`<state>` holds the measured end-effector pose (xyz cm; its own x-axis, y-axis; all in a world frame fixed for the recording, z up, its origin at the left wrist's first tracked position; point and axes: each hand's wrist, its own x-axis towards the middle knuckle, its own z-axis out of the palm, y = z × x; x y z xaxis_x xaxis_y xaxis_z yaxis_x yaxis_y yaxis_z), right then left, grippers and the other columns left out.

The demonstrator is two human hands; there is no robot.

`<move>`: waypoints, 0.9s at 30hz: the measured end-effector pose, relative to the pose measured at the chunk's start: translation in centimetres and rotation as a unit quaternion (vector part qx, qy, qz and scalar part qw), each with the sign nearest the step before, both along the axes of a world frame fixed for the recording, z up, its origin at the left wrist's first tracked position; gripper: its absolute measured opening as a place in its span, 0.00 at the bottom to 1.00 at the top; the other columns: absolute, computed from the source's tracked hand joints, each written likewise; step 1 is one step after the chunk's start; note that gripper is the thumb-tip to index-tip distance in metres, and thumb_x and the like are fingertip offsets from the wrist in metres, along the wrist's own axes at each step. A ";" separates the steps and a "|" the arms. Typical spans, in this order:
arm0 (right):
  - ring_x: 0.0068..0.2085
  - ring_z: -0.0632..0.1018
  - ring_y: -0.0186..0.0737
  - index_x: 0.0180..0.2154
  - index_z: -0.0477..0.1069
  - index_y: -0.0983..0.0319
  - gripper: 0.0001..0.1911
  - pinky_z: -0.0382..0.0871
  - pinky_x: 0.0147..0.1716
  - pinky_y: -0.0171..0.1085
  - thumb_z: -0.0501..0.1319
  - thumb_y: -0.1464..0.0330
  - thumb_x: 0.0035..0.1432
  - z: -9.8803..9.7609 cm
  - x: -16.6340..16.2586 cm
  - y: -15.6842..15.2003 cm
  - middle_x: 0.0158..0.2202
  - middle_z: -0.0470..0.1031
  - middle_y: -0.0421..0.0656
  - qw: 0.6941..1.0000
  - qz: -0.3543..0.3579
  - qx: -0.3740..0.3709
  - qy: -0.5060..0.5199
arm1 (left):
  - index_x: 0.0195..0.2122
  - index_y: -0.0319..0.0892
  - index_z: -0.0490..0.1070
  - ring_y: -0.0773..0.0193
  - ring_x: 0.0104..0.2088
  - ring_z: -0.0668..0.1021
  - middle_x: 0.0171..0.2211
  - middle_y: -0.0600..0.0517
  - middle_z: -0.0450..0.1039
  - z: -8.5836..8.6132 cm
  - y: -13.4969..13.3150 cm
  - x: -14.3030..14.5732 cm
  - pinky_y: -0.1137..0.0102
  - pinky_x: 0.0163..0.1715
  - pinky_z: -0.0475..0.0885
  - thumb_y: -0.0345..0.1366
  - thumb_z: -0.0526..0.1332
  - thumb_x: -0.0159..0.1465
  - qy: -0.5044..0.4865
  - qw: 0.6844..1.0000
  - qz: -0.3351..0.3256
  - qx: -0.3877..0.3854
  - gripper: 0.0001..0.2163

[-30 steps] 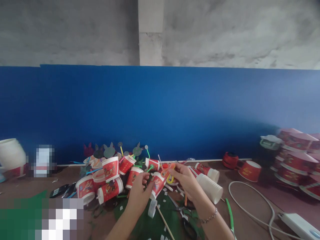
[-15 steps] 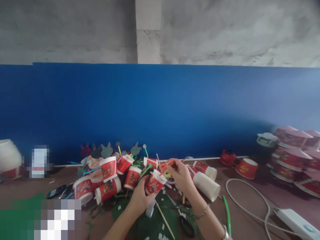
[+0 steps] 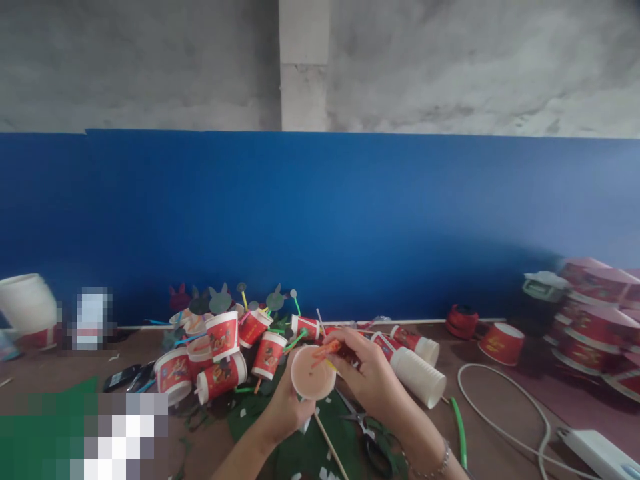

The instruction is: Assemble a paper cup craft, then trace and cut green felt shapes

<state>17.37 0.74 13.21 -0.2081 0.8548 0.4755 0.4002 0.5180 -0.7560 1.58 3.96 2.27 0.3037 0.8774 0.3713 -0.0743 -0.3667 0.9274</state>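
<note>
While its open mouth faces the camera, a paper cup sits low in the middle of the view, gripped from below by the left hand, whose fingers curl around its side. At the cup's upper right rim, the right hand pinches a short orange straw between thumb and fingertips, its tip reaching over the mouth of the cup. Under both hands lies a green sheet strewn with white scraps, with a thin wooden stick and a pair of scissors on it. Just behind and to the left, a heap of red cups carries coloured straws and grey cut-out shapes. To the right, a stack of white cups lies on its side on the brown table, near a white cable. Behind everything stands a blue wall.
</note>
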 end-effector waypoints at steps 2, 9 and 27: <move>0.34 0.72 0.37 0.33 0.70 0.60 0.09 0.63 0.35 0.33 0.55 0.77 0.53 0.1 0.1 -0.1 0.31 0.73 0.39 1.000 0.014 -0.001 -0.019 | 0.53 0.43 0.59 0.52 0.50 0.70 0.50 0.44 0.67 -0.1 0.2 0.0 0.61 0.51 0.63 0.27 0.63 0.50 -0.043 0.998 -0.034 0.002 0.28; 0.34 0.71 0.35 0.35 0.70 0.60 0.11 0.62 0.33 0.32 0.55 0.78 0.53 -0.2 -0.1 -0.1 0.33 0.73 0.39 0.997 0.031 -0.023 -0.073 | 0.51 0.44 0.59 0.53 0.49 0.70 0.48 0.46 0.66 -0.2 0.3 0.1 0.61 0.48 0.65 0.27 0.65 0.51 -0.073 0.993 -0.092 0.005 0.27; 0.34 0.72 0.35 0.31 0.69 0.61 0.12 0.62 0.34 0.31 0.53 0.81 0.50 -0.5 -0.1 -0.2 0.31 0.72 0.39 0.984 0.065 0.005 -0.163 | 0.47 0.42 0.63 0.54 0.46 0.72 0.42 0.48 0.70 1.5 -0.4 -0.3 0.63 0.46 0.66 0.26 0.67 0.48 -0.048 0.991 -0.116 -0.044 0.25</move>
<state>17.29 0.58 12.74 -0.4589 0.8059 0.3740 0.5500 0.5883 -0.5928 1.32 3.60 3.73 0.4680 0.8182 0.3338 -0.2362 -0.2481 0.9395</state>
